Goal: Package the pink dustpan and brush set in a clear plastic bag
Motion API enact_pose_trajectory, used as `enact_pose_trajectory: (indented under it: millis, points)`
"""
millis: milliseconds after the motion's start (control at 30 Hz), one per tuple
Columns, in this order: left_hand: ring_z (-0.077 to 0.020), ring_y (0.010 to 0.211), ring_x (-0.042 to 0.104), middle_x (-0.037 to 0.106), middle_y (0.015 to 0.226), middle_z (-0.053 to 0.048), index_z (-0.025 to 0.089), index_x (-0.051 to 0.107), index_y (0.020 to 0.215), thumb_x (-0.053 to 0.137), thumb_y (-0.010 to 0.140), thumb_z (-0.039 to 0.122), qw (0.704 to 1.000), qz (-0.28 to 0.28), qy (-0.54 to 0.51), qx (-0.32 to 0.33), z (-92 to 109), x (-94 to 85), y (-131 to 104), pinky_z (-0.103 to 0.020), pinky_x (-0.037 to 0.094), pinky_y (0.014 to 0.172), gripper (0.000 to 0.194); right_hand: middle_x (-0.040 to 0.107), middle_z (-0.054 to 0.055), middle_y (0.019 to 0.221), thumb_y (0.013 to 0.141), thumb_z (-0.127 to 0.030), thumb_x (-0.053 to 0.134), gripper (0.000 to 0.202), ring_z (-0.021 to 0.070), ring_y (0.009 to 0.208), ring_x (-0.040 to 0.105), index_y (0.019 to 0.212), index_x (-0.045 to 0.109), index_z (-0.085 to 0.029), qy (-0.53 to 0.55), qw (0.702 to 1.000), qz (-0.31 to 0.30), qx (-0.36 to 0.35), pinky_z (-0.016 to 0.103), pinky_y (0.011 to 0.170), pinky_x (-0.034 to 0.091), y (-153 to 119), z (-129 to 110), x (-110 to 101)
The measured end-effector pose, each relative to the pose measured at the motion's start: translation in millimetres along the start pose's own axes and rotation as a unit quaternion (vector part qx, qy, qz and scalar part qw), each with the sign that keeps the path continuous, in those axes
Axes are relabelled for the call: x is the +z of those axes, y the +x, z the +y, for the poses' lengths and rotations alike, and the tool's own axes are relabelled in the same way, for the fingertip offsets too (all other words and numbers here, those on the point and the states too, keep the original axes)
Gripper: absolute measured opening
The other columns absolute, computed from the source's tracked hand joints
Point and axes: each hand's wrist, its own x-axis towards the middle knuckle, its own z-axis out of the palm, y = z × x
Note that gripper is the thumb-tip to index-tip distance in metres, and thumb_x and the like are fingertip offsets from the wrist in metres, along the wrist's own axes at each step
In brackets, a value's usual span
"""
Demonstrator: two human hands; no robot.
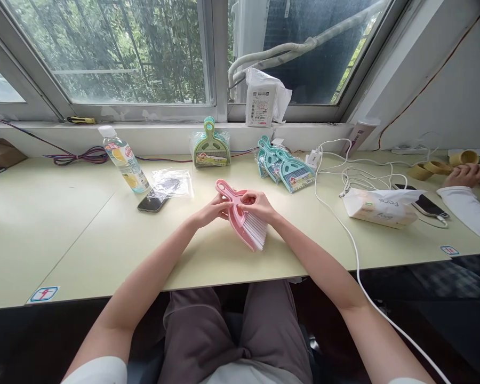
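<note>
A pink dustpan-and-brush set is held between both grips, over the near part of the bench. By the left grip, the set is pinched at its left side, below the looped handle; by the right grip, it is pinched at the brush's body, above the white bristles. Whether the bench is touched by the bristles cannot be told. To the left of the left grip, a phone is partly overlapped by a clear bag, with a bottle just beyond. Straight beyond the grips, a wrapped green set is seen; beyond and right of the right grip, wrapped teal sets are clustered. Farther right, a tissue pack is placed.
</note>
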Motion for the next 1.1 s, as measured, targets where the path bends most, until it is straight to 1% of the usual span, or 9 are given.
enact_pose_trajectory:
  millis: [167, 300, 400, 467, 600, 733, 900, 1000, 1100]
  points:
    - [-0.0254, 0.107, 0.066, 0.061, 0.129, -0.011, 0.027, 0.034, 0.144, 0.065, 0.082, 0.038, 0.999, -0.025, -0.022, -0.01, 0, -6.3, -3, -0.039, 0.058, 0.084, 0.07, 0.071, 0.009, 0.101, 0.063, -0.037, 0.077, 0.024, 0.0157, 0.076, 0.061, 0.069, 0.067, -0.016, 0.015, 1.0, -0.025, 0.01, 0.028, 0.068, 0.047, 1, 3, -1]
    - [-0.0253, 0.104, 0.067, 0.066, 0.121, -0.012, 0.025, 0.037, 0.144, 0.065, 0.083, 0.036, 0.997, -0.067, -0.022, -0.023, -7, -13.1, 1, -0.038, 0.058, 0.085, 0.068, 0.071, 0.009, 0.1, 0.064, -0.036, 0.076, 0.022, 0.0159, 0.078, 0.062, 0.069, 0.067, -0.015, 0.021, 0.999, -0.043, 0.017, 0.028, 0.07, 0.046, 2, 5, -2]
    - [-0.0244, 0.102, 0.068, 0.067, 0.119, -0.011, 0.025, 0.037, 0.145, 0.065, 0.084, 0.035, 0.997, -0.064, -0.028, -0.02, -9, -15.5, 2, -0.038, 0.058, 0.084, 0.068, 0.071, 0.009, 0.101, 0.063, -0.035, 0.077, 0.023, 0.0155, 0.079, 0.061, 0.068, 0.067, -0.015, 0.031, 0.998, -0.047, 0.018, 0.027, 0.07, 0.045, 2, 3, -2]
    - [-0.0243, 0.101, 0.067, 0.066, 0.12, -0.011, 0.026, 0.037, 0.145, 0.065, 0.083, 0.035, 0.997, -0.065, -0.029, -0.024, -6, -15.8, 1, -0.038, 0.058, 0.082, 0.068, 0.071, 0.009, 0.098, 0.062, -0.036, 0.078, 0.024, 0.0155, 0.078, 0.06, 0.067, 0.067, -0.015, 0.031, 0.998, -0.039, 0.024, 0.027, 0.069, 0.043, 0, 1, -1]
    - [-0.0238, 0.101, 0.067, 0.064, 0.123, -0.012, 0.025, 0.04, 0.144, 0.064, 0.084, 0.036, 0.994, -0.101, -0.007, -0.027, 3, -17.7, -5, -0.037, 0.057, 0.082, 0.065, 0.07, 0.008, 0.095, 0.062, -0.039, 0.078, 0.028, 0.0166, 0.078, 0.06, 0.066, 0.065, -0.015, 0.041, 0.998, -0.032, 0.043, 0.028, 0.067, 0.042, -3, -7, 2]
    - [-0.025, 0.11, 0.063, 0.06, 0.13, -0.011, 0.03, 0.035, 0.146, 0.063, 0.085, 0.036, 0.991, -0.131, 0.012, -0.013, 6, -23.4, -8, -0.035, 0.057, 0.082, 0.068, 0.069, 0.01, 0.102, 0.062, -0.042, 0.079, 0.03, 0.0233, 0.095, 0.062, 0.067, 0.065, -0.016, 0.082, 0.995, -0.06, 0.021, 0.031, 0.076, 0.046, -4, -13, 7]
    - [-0.0254, 0.112, 0.062, 0.059, 0.132, -0.011, 0.032, 0.03, 0.149, 0.062, 0.086, 0.037, 0.988, -0.152, 0.028, -0.003, 8, -22.6, -10, -0.037, 0.057, 0.082, 0.071, 0.068, 0.012, 0.109, 0.063, -0.043, 0.082, 0.031, 0.0293, 0.12, 0.055, 0.067, 0.065, -0.017, 0.135, 0.988, -0.072, 0.002, 0.036, 0.091, 0.044, -6, -20, 6]
    - [-0.0247, 0.108, 0.063, 0.059, 0.13, -0.012, 0.032, 0.027, 0.15, 0.062, 0.085, 0.037, 0.987, -0.156, 0.022, 0.001, 12, -16.6, -12, -0.038, 0.057, 0.08, 0.074, 0.067, 0.013, 0.114, 0.064, -0.044, 0.082, 0.032, 0.0306, 0.126, 0.051, 0.067, 0.065, -0.017, 0.144, 0.985, -0.095, 0.015, 0.036, 0.091, 0.045, -9, -26, 2]
    - [-0.0248, 0.109, 0.063, 0.059, 0.128, -0.012, 0.031, 0.029, 0.149, 0.064, 0.084, 0.037, 0.988, -0.155, 0.012, 0.007, 13, -15.2, -16, -0.039, 0.057, 0.081, 0.074, 0.068, 0.013, 0.11, 0.064, -0.044, 0.081, 0.033, 0.031, 0.122, 0.054, 0.065, 0.063, -0.017, 0.119, 0.988, -0.099, 0.013, 0.036, 0.087, 0.046, -9, -31, 1]
